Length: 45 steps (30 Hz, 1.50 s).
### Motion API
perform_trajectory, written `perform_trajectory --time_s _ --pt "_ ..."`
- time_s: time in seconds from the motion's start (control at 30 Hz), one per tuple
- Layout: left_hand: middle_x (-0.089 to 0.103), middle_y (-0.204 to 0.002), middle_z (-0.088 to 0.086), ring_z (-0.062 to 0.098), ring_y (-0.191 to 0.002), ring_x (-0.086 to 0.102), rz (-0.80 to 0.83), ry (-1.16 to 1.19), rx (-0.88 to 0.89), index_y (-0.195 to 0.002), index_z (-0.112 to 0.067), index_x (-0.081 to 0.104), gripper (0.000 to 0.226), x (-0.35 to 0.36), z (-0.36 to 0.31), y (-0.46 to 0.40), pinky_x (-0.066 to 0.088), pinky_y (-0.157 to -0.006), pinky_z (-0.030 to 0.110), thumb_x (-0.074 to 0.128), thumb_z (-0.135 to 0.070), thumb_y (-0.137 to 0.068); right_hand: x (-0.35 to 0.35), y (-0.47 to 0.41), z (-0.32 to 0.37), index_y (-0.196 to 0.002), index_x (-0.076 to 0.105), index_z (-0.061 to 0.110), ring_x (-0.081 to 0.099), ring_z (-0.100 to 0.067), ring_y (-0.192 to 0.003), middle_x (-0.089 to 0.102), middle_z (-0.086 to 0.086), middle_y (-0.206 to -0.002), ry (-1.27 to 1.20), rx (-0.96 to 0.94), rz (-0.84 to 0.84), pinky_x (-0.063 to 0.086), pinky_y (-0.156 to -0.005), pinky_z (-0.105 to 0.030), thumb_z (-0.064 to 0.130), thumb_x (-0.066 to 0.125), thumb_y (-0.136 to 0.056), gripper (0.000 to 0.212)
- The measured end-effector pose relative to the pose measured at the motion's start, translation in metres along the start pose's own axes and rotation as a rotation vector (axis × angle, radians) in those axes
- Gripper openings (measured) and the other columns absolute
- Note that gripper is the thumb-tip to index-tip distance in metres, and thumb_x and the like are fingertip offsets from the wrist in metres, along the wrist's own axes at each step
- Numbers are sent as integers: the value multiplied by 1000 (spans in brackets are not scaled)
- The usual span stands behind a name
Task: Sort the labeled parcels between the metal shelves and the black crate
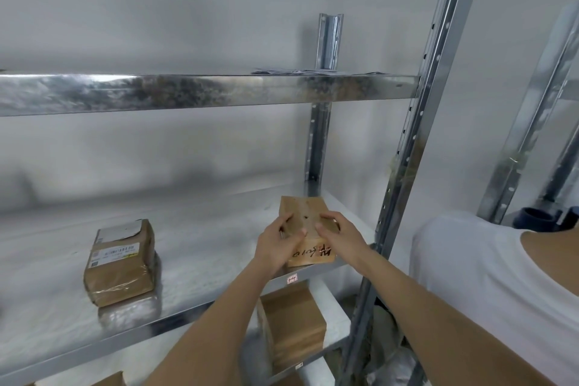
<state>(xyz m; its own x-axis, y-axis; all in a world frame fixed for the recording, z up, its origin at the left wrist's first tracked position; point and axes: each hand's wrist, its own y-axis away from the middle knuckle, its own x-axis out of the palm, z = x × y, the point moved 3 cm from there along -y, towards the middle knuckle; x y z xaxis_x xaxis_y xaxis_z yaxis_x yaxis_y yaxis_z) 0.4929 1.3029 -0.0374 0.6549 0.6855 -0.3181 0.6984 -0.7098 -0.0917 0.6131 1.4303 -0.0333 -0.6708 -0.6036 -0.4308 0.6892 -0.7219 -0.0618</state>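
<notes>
Both hands rest on a brown parcel [305,229] at the middle shelf's [194,229] right front corner: left hand [277,246] and right hand [340,233] grip its sides. Its long axis points toward the back wall.

A tan cardboard parcel [308,229] bears dark handwritten marks. Another brown parcel [120,263] (white barcode label) sits on mottled silver-grey shelving [200,92].
</notes>
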Motion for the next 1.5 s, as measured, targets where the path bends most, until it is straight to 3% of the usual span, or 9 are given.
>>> perform_trajectory --time_s 0.13,0.27,0.47,0.67,0.83,0.97,1.1,1.3,1.5 --pt "53 -136 0 9 -97 54 -41 -3 22 -140 -30 50 50 -12 -4 2 46 -65 11 66 -33 -93 5 2 14 -138 51 37 62 -16 -112 54 6 -138 18 3 9 58 -93 -34 37 65 -98 43" --pt "54 -133 1 17 -105 57 -89 16 45 -140 -36 44 55 -35 -9 8 55 -80 27 68 -32 -92 14 6 37 -148 39 36 67 -16 -103 56 0 -133 -59 12 59 61 -82 -29 24 72 -94 65" --pt "50 -130 2 19 -99 64 -77 19 5 -157 -34 11 102 -86 -12 17 52 -66 23 80 -21 -82 36 13 71 -162 13 35 43 -26 -142 32 -5 -162 -52 -11 134 46 -110 -37 10 80 -85 105" --pt "47 -131 4 22 -100 63 -83 3 22 -155 -33 25 107 -136 -14 33 61 -71 33 87 -16 -69 66 20 102 -163 11 33 59 -24 -124 47 -6 -151 -69 -55 268 60 -88 -37 4 85 -80 115" --pt "53 -126 -2 14 -99 62 -155 79 54 -145 -27 40 86 -169 -18 53 56 -64 26 83 -5 -75 93 24 126 -155 32 29 63 -23 -111 58 -3 -124 -71 -126 294 62 -87 -38 3 88 -74 102" --pt "57 -126 -2 5 -96 60 -234 86 75 -135 -30 45 68 -193 -22 63 48 -60 13 82 -18 -79 111 29 144 -148 41 27 63 -13 -104 61 1 -120 -119 -159 289 58 -77 -24 14 86 -79 83" --pt "58 -121 -1 5 -95 59 -286 79 75 -154 -21 30 82 -210 -29 74 44 -66 13 75 -32 -86 123 35 157 -140 50 28 63 -4 -100 63 6 -116 -161 -184 269 51 -67 -12 22 85 -82 68" --pt "62 -128 -2 11 -109 59 -297 166 68 -134 -24 54 58 -228 -31 85 46 -87 25 72 -50 -85 133 44 175 -141 42 22 60 -5 -105 60 1 -129 -272 -144 274 47 -72 -15 45 81 -85 72" --pt "59 -120 2 17 -106 56 -400 147 17 -125 -14 50 58 -240 -33 91 48 -88 31 70 -51 -86 140 47 185 -128 46 19 55 -17 -117 55 0 -130 -269 -158 225 44 -94 -32 57 62 -95 53"
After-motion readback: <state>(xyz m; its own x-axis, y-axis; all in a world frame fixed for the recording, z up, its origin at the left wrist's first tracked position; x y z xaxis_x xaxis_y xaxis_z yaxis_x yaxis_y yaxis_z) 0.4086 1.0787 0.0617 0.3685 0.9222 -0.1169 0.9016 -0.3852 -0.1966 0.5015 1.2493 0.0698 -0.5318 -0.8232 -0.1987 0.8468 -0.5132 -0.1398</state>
